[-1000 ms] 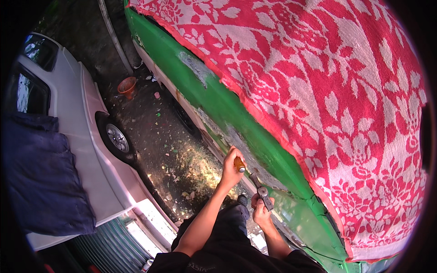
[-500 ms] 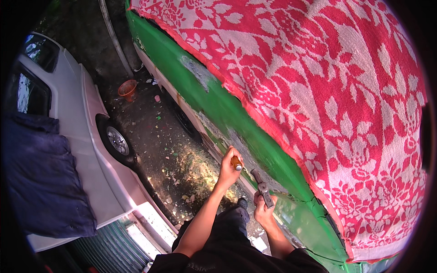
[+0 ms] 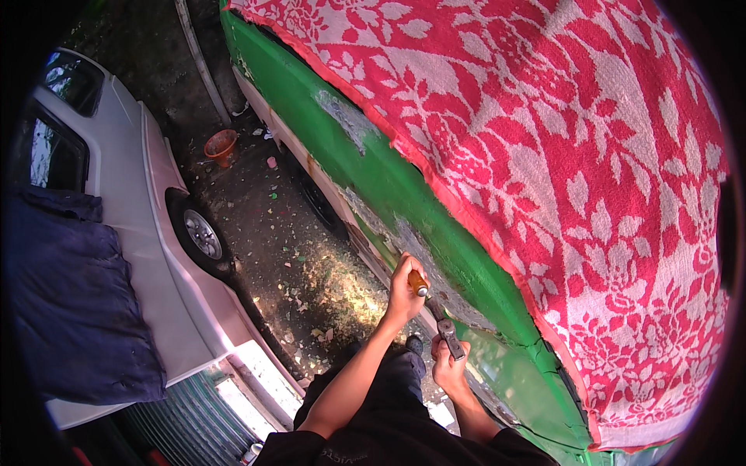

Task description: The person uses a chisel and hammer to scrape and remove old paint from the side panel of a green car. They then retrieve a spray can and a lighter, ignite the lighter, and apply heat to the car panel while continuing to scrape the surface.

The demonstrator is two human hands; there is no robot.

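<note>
My left hand point(image 3: 405, 293) is wrapped round a chisel-like tool point(image 3: 418, 283) with an amber handle and a bright metal cap facing up. Its blade is hidden beneath my fist, close to the side of a green car point(image 3: 342, 147). In my right hand point(image 3: 450, 366) is a hammer point(image 3: 448, 335), its metal head just below and right of the tool's cap, not touching it. Grey, scraped patches point(image 3: 420, 252) run along the green panel beside both hands.
A red and white patterned cloth point(image 3: 575, 202) covers the car's top. To the left stands a pale vehicle point(image 3: 144, 256) with a dark blue cloth point(image 3: 74, 303) over it. Paint flakes point(image 3: 326, 299) and an orange bucket point(image 3: 221, 144) are on the ground between the vehicles.
My left hand and the amber-handled tool have shifted slightly right and toward me. The hammer head has come a little nearer to me, and the whole view has moved slightly.
</note>
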